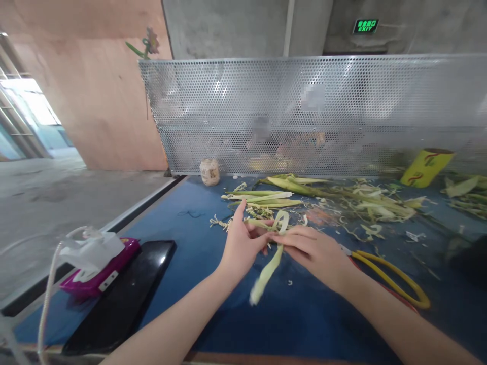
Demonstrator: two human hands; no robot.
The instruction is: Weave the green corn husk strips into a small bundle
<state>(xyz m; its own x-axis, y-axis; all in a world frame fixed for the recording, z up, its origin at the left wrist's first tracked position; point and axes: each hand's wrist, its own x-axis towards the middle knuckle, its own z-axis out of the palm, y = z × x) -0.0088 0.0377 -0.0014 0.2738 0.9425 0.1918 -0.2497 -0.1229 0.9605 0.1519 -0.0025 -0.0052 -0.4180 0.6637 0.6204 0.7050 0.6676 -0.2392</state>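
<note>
My left hand (pixel 241 241) and my right hand (pixel 310 248) meet over the middle of the blue table. Their fingertips pinch a pale green corn husk strip (pixel 269 274). It forms a small loop above the fingers, and its loose end hangs down toward me. The exact crossing of the strip is hidden by the fingers. Just beyond the hands lie several long husk pieces (pixel 266 198) and a twisted husk braid (pixel 219 223). Scissors (pixel 395 274) with yellow and red handles lie partly beneath my right forearm.
A pile of husk scraps (pixel 380 200) spreads to the right, near a yellow roll (pixel 428 167). A perforated metal screen (pixel 243 111) borders the back, with a whitish jar (pixel 209 172) before it. At left are a black phone-like slab (pixel 122 299) and a magenta tissue box (pixel 91 279).
</note>
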